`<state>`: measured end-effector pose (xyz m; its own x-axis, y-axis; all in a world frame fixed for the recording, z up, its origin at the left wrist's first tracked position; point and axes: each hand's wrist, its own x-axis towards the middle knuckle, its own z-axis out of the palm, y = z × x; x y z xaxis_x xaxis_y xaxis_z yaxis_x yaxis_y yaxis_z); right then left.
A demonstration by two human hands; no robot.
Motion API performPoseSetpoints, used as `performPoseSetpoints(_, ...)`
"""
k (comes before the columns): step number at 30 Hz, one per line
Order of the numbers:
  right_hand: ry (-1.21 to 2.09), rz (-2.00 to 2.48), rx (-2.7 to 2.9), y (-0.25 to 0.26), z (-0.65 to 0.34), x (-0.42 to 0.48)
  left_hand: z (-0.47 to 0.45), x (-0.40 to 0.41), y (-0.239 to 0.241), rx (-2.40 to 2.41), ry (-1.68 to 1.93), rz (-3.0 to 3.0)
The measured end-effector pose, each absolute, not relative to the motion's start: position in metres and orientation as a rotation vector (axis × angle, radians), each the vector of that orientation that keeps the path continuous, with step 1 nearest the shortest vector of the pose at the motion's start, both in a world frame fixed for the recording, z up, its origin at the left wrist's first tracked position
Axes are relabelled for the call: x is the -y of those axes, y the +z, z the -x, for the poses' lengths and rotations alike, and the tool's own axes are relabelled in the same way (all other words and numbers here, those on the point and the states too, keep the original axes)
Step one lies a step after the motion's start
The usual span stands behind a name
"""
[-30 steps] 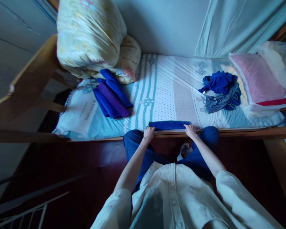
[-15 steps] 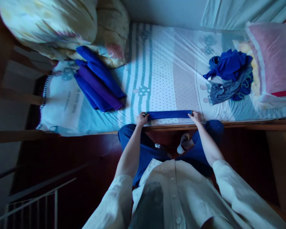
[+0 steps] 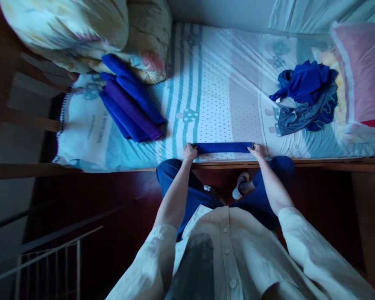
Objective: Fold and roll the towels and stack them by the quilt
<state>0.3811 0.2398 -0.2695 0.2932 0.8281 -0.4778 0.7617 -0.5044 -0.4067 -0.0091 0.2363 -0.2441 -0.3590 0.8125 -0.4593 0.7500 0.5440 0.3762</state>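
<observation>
A blue cloth (image 3: 223, 148), folded into a long narrow strip, lies along the front edge of the bed (image 3: 212, 112). My left hand (image 3: 190, 152) grips its left end, fingers closed. At the right end, my right hand (image 3: 256, 151) pinches the cloth between thumb and fingers. To the left lie several folded or rolled cloths, blue ones (image 3: 140, 93) and a purple one (image 3: 133, 108), side by side. On the right is a loose heap with a blue cloth (image 3: 311, 83) and a grey cloth (image 3: 295, 118).
A bulky floral quilt (image 3: 81, 33) is piled at the back left. A pink pillow (image 3: 364, 71) rests at the right end. The wooden bed rail (image 3: 325, 164) runs just in front of my knees. A white metal rack (image 3: 78, 266) stands on the floor at lower left.
The view has shifted slightly, so the bed sits a little higher and to the right. Both hands still hold the strip's ends, with only a slight change in the left hand's pose.
</observation>
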Motion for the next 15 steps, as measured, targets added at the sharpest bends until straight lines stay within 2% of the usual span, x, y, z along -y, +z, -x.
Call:
performPoseSetpoints(7, 0.728, 2.427, 1.578, -0.263, -0.374, -0.221, 0.004, -0.239, -0.236, -2.158, 0.146, -1.322)
performPoseSetpoints(10, 0.711, 2.460, 1.561, -0.260, -0.373, -0.215, 0.013, -0.245, -0.229, -2.155, 0.145, -1.130)
performPoseSetpoints(15, 0.737, 2.533, 1.593, -0.245, -0.367, -0.211, 0.024, -0.243, -0.213, -2.062, 0.358, -0.870)
